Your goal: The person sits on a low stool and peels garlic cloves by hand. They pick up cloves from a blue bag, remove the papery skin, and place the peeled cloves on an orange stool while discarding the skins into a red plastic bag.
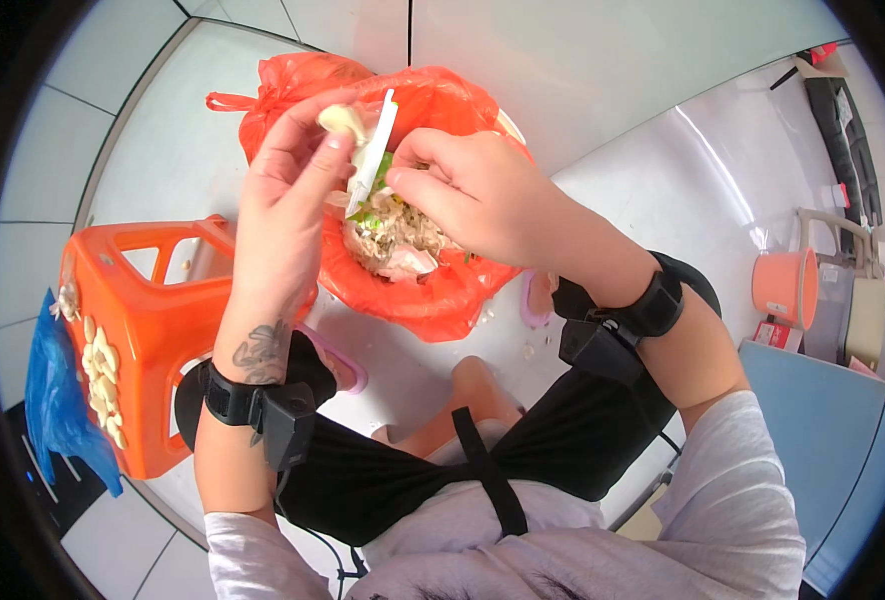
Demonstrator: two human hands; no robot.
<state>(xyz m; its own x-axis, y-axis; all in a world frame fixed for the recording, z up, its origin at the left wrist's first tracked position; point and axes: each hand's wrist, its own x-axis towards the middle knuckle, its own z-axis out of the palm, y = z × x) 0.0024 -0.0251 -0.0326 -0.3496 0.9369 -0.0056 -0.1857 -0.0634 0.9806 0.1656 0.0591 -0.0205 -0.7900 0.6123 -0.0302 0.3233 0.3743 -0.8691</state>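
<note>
A pale, peeled garlic clove (340,120) sits between the thumb and fingers of my left hand (292,161), above a bin lined with a red plastic bag (405,304). My right hand (480,191) is over the same bin, fingers curled and thumb near the index finger. Whether a scrap of peel is pinched there is hidden. Between the hands a long white strip-like item (373,157) slants up from the bin. Below it lie papery garlic skins (397,229) and crumpled tissue (410,262).
On an orange plastic stool (150,360) at left rest several peeled cloves (101,379) and a garlic bulb (67,298). A blue plastic bag (60,397) hangs beside it. Behind the bin is a tied red bag (300,75). Farther right stand a pink bucket (784,289) and a blue cabinet (817,420).
</note>
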